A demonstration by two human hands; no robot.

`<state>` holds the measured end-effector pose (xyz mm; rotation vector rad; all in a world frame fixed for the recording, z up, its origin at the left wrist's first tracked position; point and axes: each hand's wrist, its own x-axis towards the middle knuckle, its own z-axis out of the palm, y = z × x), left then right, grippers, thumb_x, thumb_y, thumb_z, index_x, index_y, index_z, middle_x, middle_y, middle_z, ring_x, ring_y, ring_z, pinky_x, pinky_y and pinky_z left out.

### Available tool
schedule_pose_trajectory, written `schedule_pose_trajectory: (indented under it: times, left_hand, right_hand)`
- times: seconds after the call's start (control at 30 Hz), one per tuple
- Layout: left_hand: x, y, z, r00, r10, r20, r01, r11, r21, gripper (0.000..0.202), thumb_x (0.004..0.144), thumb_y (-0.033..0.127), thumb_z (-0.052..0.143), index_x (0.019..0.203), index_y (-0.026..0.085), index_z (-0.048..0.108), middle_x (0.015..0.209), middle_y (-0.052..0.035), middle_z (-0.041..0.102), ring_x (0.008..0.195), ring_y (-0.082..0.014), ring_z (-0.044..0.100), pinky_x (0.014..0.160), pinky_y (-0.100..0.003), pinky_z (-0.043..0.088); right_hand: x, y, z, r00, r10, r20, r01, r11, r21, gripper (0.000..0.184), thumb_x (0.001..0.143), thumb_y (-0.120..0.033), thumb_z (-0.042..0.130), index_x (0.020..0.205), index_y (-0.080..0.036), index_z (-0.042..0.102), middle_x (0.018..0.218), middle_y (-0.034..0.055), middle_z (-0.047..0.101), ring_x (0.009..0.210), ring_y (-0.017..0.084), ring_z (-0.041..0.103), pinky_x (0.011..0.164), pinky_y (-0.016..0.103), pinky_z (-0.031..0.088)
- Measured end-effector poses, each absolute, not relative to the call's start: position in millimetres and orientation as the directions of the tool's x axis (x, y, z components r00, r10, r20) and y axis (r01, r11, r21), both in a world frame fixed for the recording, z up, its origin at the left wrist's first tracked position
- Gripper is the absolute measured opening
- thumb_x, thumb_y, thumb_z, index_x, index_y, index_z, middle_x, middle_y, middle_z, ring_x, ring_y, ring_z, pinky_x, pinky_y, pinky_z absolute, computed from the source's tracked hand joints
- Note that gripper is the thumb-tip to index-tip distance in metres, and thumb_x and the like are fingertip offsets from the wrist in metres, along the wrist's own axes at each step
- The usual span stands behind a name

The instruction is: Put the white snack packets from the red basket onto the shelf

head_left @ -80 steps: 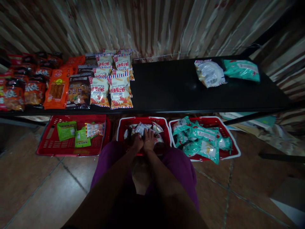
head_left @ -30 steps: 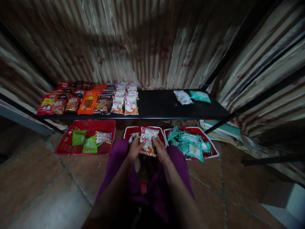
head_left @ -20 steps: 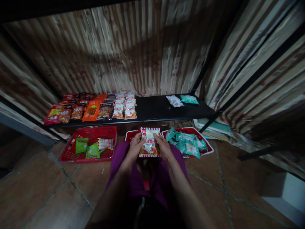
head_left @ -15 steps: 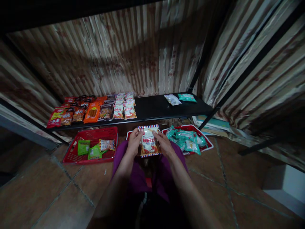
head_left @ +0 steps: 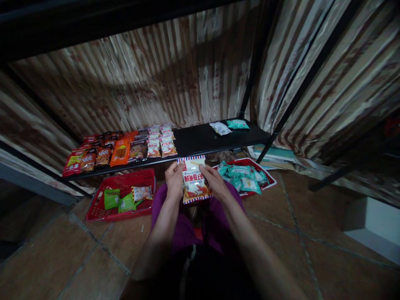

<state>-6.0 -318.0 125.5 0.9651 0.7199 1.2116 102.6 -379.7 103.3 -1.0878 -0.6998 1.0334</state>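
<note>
Between both hands I hold a white snack bag (head_left: 194,180) with red lettering and a striped top and bottom edge, its printed front facing me above my knees. My left hand (head_left: 175,179) grips its left side, thumb on the front. On the right side my right hand (head_left: 213,181) pinches it the same way. Similar white snack bags (head_left: 168,146) stand in rows on the low black shelf (head_left: 195,141) just beyond. Left of them on the shelf are brown bags (head_left: 138,150), orange bags (head_left: 120,152) and red bags (head_left: 72,163).
A red basket (head_left: 121,216) with green packets stands at the left on the tiled floor. Another basket (head_left: 272,182) at the right holds teal packets (head_left: 246,177). A pale packet (head_left: 220,128) and a teal packet (head_left: 238,124) lie at the shelf's right end, near a black post (head_left: 275,133).
Both hands have raised the snack bag slightly toward the shelf, and it now looks a little larger and tilted. The camera view has shifted a bit; the shelf goods appear unmoved.
</note>
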Motion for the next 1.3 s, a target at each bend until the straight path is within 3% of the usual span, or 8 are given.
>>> schedule_pose_trajectory:
  times: [0.17,0.3,0.47,0.67,0.83,1.0,1.1,1.3]
  left_hand:
    - [-9,-312,126,0.203,0.977,0.063,-0.401,0.024,0.916,0.020,0.067,0.036,0.068,0.069,0.016,0.063,0.059,0.0043,0.060,0.050,-0.0089,0.052,0.051,-0.020,0.042]
    - [-12,-314,124,0.283,0.958,0.043,-0.365,0.066,0.929,0.023,0.066,0.037,0.068,0.076,0.017,0.067,0.060,0.0037,0.061,0.050,-0.0097,0.053,0.052,-0.021,0.042]
    - [-13,-321,114,0.286,0.956,0.071,-0.278,0.012,0.961,0.024,0.069,0.038,0.066,0.078,0.016,0.068,0.060,0.0029,0.061,0.051,-0.0104,0.052,0.051,-0.021,0.041]
    - [-9,-326,105,0.245,0.960,0.134,-0.265,-0.066,0.962,0.023,0.072,0.040,0.064,0.076,0.018,0.066,0.059,0.0039,0.059,0.053,-0.0107,0.053,0.052,-0.019,0.041]
    - [-10,-319,107,0.214,0.973,0.089,-0.303,-0.021,0.953,0.022,0.071,0.039,0.064,0.069,0.017,0.063,0.056,0.0045,0.057,0.050,-0.0098,0.052,0.050,-0.019,0.040]
    - [-10,-294,106,0.084,0.995,0.045,-0.356,-0.012,0.934,0.020,0.066,0.035,0.064,0.065,0.016,0.059,0.058,0.0040,0.058,0.048,-0.0082,0.051,0.049,-0.019,0.040]
    - [-8,-280,105,-0.003,1.000,0.031,-0.373,-0.030,0.927,0.020,0.065,0.034,0.064,0.061,0.016,0.056,0.054,0.0056,0.055,0.046,-0.0073,0.049,0.048,-0.018,0.038]
    - [-3,-268,109,-0.061,0.998,0.013,-0.412,-0.037,0.910,0.021,0.065,0.035,0.063,0.061,0.016,0.055,0.053,0.0057,0.054,0.045,-0.0071,0.049,0.048,-0.019,0.039]
  right_hand:
    - [102,-382,104,0.388,0.921,0.032,-0.289,0.154,-0.945,0.038,0.066,-0.058,0.069,0.077,-0.022,0.064,0.064,-0.0042,0.062,0.056,0.011,0.054,0.054,0.022,0.044]
    - [107,-378,103,0.477,0.879,0.007,-0.338,0.191,-0.921,0.037,0.066,-0.058,0.069,0.073,-0.022,0.064,0.056,-0.0052,0.058,0.051,0.010,0.050,0.049,0.021,0.039]
    - [112,-369,104,0.697,0.716,0.040,-0.239,0.285,-0.928,0.030,0.056,-0.045,0.078,0.068,-0.020,0.067,0.061,-0.0032,0.063,0.056,0.012,0.053,0.056,0.024,0.042]
    - [112,-359,98,0.778,0.626,0.063,-0.164,0.298,-0.940,0.033,0.060,-0.051,0.073,0.070,-0.019,0.069,0.063,-0.0014,0.066,0.058,0.015,0.056,0.055,0.026,0.044]
    - [113,-360,100,0.694,0.719,0.007,-0.242,0.244,-0.939,0.040,0.056,-0.055,0.075,0.074,-0.019,0.068,0.068,-0.0005,0.068,0.062,0.015,0.059,0.057,0.026,0.046]
    - [107,-374,99,0.550,0.832,-0.072,-0.320,0.130,-0.938,0.047,0.062,-0.058,0.071,0.091,-0.022,0.069,0.087,0.0039,0.072,0.079,0.018,0.065,0.067,0.027,0.050]
    - [101,-381,96,0.455,0.883,-0.114,-0.326,0.046,-0.944,0.045,0.064,-0.058,0.070,0.092,-0.023,0.070,0.089,0.0049,0.073,0.081,0.019,0.066,0.067,0.027,0.051]
    - [96,-385,92,0.287,0.957,-0.050,-0.294,0.039,-0.955,0.045,0.061,-0.041,0.078,0.103,-0.026,0.068,0.102,0.0012,0.070,0.088,0.019,0.065,0.069,0.028,0.053]
